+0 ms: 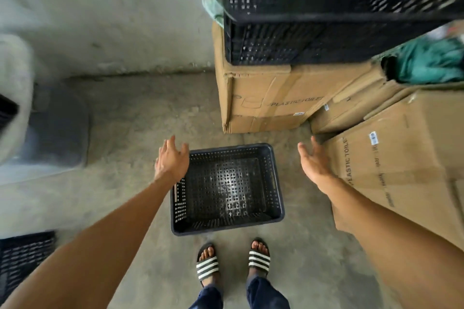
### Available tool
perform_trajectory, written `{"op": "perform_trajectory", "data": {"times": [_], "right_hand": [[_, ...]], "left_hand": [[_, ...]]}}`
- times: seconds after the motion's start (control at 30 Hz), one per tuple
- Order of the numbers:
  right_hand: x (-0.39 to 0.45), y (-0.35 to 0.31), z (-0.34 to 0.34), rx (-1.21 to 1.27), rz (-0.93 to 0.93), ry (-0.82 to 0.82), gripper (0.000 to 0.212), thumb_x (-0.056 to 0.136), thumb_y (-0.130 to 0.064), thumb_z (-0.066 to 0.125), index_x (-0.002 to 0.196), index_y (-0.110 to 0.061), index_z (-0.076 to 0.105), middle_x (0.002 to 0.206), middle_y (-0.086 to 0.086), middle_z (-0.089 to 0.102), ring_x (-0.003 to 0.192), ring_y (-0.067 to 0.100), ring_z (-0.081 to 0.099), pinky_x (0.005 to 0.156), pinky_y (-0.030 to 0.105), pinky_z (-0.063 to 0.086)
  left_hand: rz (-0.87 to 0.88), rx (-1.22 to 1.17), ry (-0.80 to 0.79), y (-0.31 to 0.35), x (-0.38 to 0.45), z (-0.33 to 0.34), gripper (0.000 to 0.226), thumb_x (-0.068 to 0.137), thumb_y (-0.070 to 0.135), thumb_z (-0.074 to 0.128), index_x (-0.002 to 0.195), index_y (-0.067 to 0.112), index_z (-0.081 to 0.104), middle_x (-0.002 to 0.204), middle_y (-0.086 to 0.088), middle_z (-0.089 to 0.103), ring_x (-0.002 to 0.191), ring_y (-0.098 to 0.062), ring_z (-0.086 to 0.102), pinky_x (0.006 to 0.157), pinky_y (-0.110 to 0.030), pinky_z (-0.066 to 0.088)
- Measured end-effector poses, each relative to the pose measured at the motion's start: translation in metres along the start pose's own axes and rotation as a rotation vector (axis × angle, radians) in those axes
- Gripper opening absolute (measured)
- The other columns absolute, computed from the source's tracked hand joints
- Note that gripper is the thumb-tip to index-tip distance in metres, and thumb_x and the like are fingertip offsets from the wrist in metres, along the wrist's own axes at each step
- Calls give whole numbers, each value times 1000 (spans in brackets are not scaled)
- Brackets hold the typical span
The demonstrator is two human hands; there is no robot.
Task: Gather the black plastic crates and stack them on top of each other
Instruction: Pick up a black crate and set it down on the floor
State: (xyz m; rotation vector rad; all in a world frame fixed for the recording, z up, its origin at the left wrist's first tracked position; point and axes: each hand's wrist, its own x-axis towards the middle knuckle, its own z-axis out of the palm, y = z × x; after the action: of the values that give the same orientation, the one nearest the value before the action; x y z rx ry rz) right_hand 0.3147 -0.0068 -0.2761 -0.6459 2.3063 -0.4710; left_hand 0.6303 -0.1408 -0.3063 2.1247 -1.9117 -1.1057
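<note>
An empty black plastic crate (275, 183) stands upright on the concrete floor just ahead of my feet. My left hand (172, 157) hovers over its left far corner, open, fingers spread. My right hand (315, 160) is open too, to the right of the crate and apart from it. Two more black crates (326, 7) sit stacked on a cardboard box at the upper right. Part of another black crate (22, 256) shows at the lower left edge.
Cardboard boxes (263, 98) marked "plastic toilet" crowd the right side, one (391, 158) close to my right hand. Green cloth (426, 60) lies in an open box. A grey plastic object (52, 133) stands at the left by the wall. My sandalled feet (233, 262) are behind the crate.
</note>
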Motion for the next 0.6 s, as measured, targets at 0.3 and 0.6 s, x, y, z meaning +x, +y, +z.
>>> {"op": "perform_trajectory", "data": {"times": [0.3, 0.6], "right_hand": [[-82, -77, -144, 152, -105, 217, 62, 101, -44, 42, 153, -12, 30, 155, 18, 38, 140, 40, 34, 112, 47, 27], [-63, -139, -283, 248, -243, 454, 67, 99, -52, 43, 156, -21, 27, 158, 14, 33, 144, 38, 28, 115, 52, 24]], "left_hand": [[240, -209, 35, 140, -37, -115, 66, 102, 51, 34, 157, 17, 24, 161, -13, 30, 146, -32, 32, 117, -44, 28], [463, -321, 113, 272, -28, -187, 69, 101, 57, 27, 159, 20, 17, 159, -16, 33, 142, -37, 38, 116, -49, 30]]}}
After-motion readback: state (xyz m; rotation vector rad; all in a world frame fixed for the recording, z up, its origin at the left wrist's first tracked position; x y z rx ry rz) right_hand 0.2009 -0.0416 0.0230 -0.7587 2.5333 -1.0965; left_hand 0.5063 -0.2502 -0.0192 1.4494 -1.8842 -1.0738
